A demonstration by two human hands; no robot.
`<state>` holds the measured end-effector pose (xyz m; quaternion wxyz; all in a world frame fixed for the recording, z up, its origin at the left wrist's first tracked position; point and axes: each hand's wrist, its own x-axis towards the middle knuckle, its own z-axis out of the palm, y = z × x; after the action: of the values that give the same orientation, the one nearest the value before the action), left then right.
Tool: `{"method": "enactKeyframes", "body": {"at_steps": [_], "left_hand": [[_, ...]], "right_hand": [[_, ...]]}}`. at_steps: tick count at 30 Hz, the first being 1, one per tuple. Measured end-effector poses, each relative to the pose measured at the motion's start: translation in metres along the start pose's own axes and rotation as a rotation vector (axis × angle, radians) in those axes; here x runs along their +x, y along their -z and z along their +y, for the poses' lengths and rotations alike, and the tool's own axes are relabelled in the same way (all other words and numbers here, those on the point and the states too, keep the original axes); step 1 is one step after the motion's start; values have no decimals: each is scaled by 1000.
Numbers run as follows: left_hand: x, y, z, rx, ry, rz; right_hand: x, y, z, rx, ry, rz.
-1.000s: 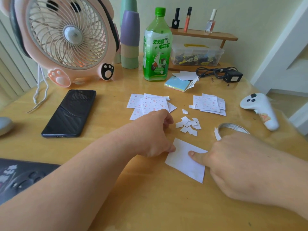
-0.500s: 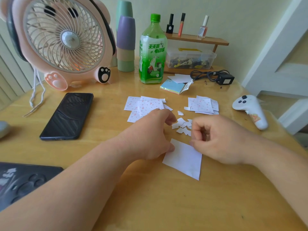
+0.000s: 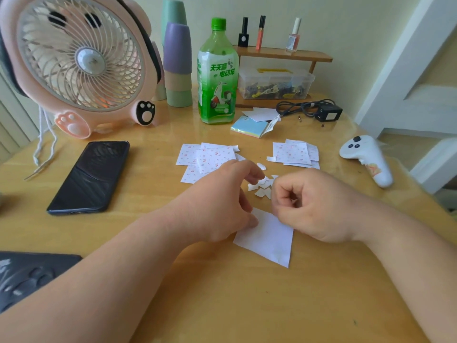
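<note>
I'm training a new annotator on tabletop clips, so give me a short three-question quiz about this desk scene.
1. True or false: the phone lies left of the white sheet.
2. The bottle has a cap that is: A green, B red, C white.
3. Which hand's thumb rests on the white sheet's left edge?
Key: 1 true; 2 A; 3 the left hand.

Bright soft daylight, wide-angle edge distortion.
</note>
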<state>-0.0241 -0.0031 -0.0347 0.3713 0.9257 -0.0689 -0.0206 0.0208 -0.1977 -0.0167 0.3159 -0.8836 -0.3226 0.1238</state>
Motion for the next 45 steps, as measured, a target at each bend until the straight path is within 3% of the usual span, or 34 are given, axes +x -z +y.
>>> {"method": "enactKeyframes", "body": {"at_steps": [11,15,22,29,36,41,45], "left_hand": [[-2,0,2,-2,14,18],[-1,1,1,4,25,19],[1,3,-3,11,31,17],[3,1,-5,7,33,33],[3,0,-6,12,47,28],[5,0,-7,25,55,19],[5,0,-7,19,66,20]], "right_hand": [[3,-6,7,109,40,95],[4,-8,8,-1,47,42],[-5,-4,0,33,105,-94],[1,-4,6,52,46,21],[3,-11,1,104,19,-82],[8,-10,7,-38,69,-35],[6,-3,8,142,52,76]]}}
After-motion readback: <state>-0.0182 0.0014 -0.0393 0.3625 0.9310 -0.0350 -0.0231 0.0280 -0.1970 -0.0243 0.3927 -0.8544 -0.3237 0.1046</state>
